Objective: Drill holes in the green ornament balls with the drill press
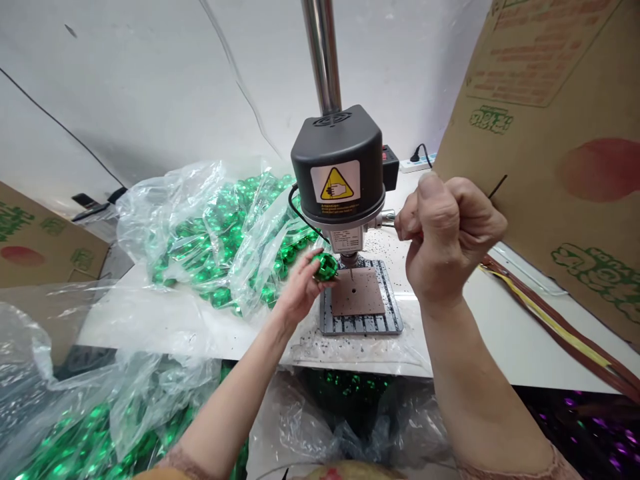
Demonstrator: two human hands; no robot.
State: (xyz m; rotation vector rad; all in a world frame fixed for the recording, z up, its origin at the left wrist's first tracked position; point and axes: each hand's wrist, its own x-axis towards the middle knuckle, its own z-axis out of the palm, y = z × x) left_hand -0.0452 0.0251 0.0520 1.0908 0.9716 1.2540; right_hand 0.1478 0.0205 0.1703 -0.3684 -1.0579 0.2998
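Note:
A shiny green faceted ball [326,267] sits in the fingers of my left hand [303,283], just left of the drill bit. The bench drill press [337,167] has a black motor housing with a yellow warning label. Under its bit lies a brown board [357,293] with a dark hole, on the slotted metal base [327,323]. My right hand [445,233] is closed around the feed handle at the right of the drill head; only a short metal stretch of the handle [387,219] shows.
An open plastic bag of green balls [215,227] lies left of the drill. More green balls [75,440] fill a bag at lower left. Cardboard boxes [550,173] flank the white table [200,333]. Dark shavings dot the base, and a power strip [417,163] lies behind.

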